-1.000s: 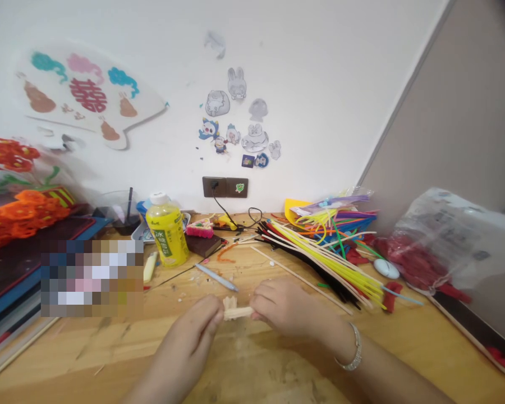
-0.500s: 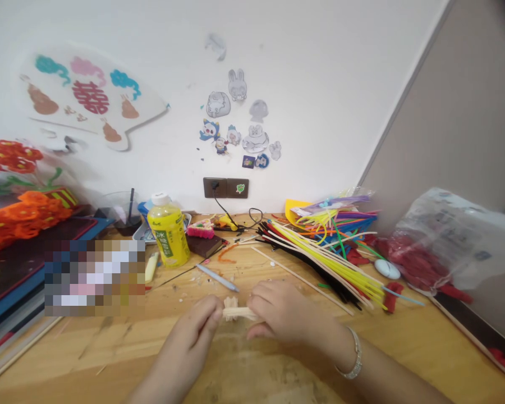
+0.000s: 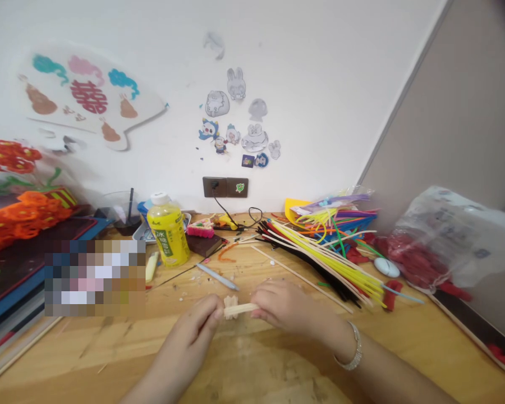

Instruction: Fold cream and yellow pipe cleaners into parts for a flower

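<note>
Between my two hands is a small cream pipe cleaner piece, made of strands lying side by side with a wavy, looped part behind them. My left hand pinches its left end between thumb and fingers. At the other end, the fingertips of my right hand are closed on the strands. The piece is held just above the wooden table. Both its ends are hidden in my fingers. A grey-blue pen lies just beyond my hands.
Loose pipe cleaners in several colours spread at the right, near a white computer mouse and a plastic bag. A yellow drink bottle stands left of centre. Orange pipe cleaner flowers are at the far left.
My right hand's thumb has come up against the fingers, and the hand has shifted slightly right. More of the strands shows between my hands. My left hand keeps its pinch.
</note>
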Action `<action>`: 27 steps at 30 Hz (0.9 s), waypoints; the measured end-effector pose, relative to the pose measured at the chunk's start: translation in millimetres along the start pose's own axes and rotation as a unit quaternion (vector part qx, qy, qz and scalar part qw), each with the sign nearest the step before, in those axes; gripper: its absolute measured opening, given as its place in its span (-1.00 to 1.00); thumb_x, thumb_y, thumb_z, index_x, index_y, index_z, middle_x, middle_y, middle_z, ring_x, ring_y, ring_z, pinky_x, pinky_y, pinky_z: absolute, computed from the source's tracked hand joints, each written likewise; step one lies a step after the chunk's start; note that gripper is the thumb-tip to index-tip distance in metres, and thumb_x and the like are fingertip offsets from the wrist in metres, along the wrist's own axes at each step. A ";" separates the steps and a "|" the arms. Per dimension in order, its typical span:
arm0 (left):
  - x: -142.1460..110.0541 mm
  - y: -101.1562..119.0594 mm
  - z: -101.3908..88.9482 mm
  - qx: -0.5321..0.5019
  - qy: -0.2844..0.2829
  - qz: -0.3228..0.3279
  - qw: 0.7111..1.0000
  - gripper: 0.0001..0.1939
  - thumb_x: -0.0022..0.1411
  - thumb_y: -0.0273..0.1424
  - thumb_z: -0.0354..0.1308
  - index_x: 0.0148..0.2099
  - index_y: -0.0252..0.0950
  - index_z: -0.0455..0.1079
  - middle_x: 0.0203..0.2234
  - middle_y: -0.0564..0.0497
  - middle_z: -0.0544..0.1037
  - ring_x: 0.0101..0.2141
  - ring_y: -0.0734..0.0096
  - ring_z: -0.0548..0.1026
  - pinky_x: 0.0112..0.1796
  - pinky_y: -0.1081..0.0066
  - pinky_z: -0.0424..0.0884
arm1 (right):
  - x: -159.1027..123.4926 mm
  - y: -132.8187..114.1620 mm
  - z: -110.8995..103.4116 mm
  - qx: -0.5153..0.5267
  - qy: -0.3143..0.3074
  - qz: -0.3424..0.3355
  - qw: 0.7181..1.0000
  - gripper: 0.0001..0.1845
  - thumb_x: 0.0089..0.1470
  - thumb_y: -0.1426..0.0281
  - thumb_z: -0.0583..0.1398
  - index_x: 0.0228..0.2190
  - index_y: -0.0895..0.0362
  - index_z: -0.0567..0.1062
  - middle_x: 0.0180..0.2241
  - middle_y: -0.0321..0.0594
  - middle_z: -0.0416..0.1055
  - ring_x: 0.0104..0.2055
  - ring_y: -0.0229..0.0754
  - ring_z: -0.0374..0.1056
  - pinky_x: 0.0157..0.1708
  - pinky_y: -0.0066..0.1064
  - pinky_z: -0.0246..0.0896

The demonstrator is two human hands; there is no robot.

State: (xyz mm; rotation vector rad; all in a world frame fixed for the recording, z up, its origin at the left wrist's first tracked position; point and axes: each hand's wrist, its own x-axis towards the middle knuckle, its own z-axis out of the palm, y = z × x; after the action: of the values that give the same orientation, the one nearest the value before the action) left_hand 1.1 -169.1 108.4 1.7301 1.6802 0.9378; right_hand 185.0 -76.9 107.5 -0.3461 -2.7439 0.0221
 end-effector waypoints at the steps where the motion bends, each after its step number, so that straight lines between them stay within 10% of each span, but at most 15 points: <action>1: 0.2 -0.2 0.0 -0.001 -0.002 0.000 1.000 -0.73 0.17 -0.22 -0.19 -0.53 -0.18 0.09 -0.60 0.11 0.27 -0.50 0.31 0.34 -0.44 0.41 0.26 | -1.1 1.7 1.3 0.012 0.002 0.002 1.000 -0.66 0.22 0.26 -0.06 -0.45 0.17 0.35 -0.49 -0.24 0.36 -0.45 -0.27 0.24 -0.44 -0.46 0.07; 27: 0.7 -1.1 1.8 -0.058 -0.017 -0.027 0.998 -0.73 0.16 -0.21 -0.15 -0.53 -0.20 0.12 -0.60 0.14 0.22 -0.49 0.34 0.29 -0.44 0.43 0.23 | 0.4 11.1 -8.7 0.033 0.062 -0.049 0.996 -0.55 0.24 0.27 -0.11 -0.53 0.19 0.39 -0.57 -0.23 0.36 -0.51 -0.30 0.25 -0.50 -0.50 0.14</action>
State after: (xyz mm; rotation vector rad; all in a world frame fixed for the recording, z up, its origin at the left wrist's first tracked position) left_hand 1.8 -168.1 106.5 1.6094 1.6105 0.9566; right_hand 190.5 -66.3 115.1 -0.1877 -2.6275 0.0644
